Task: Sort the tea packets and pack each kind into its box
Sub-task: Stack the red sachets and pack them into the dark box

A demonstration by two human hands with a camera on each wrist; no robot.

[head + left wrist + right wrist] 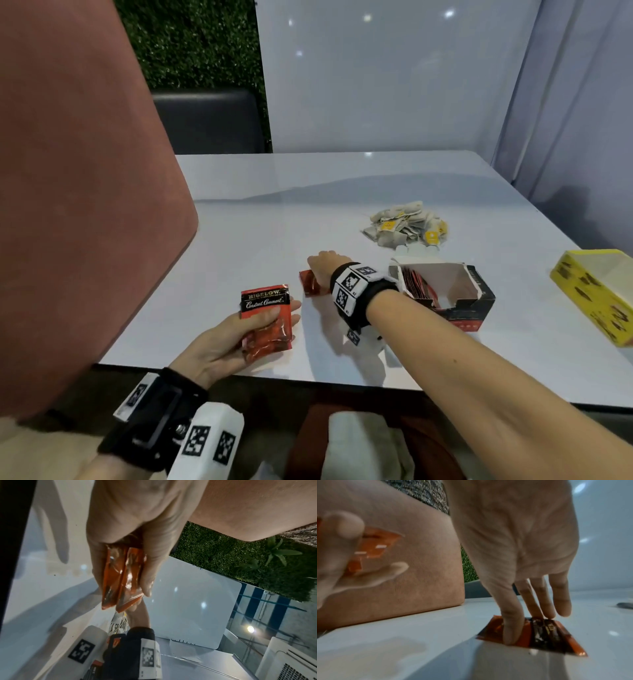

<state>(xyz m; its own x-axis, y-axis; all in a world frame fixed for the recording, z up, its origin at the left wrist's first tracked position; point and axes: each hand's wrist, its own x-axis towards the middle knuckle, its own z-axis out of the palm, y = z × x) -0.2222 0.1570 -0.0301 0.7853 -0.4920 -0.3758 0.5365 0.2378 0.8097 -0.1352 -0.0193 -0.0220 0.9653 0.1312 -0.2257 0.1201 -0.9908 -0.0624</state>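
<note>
Left hand [226, 342]: palm up near the table's front edge, thumb and fingers curled round a small stack of glossy red foil tea packets [266, 318]; top packet printed "Bigelow Constant Comment".
Right hand [322, 265]: reaching across, fingers extended down onto a flat red-and-black foil packet [532, 632] lying on the glossy white table [239, 240]; grip apparently not closed, thumb placement unclear.
Black-and-red cardboard box [455, 301]: open, right of the right wrist, red packets standing inside.
Loose pile of white-and-yellow paper tea packets [406, 224]: beyond the box.
Yellow cardboard box [596, 291]: open, at the right table edge.
</note>
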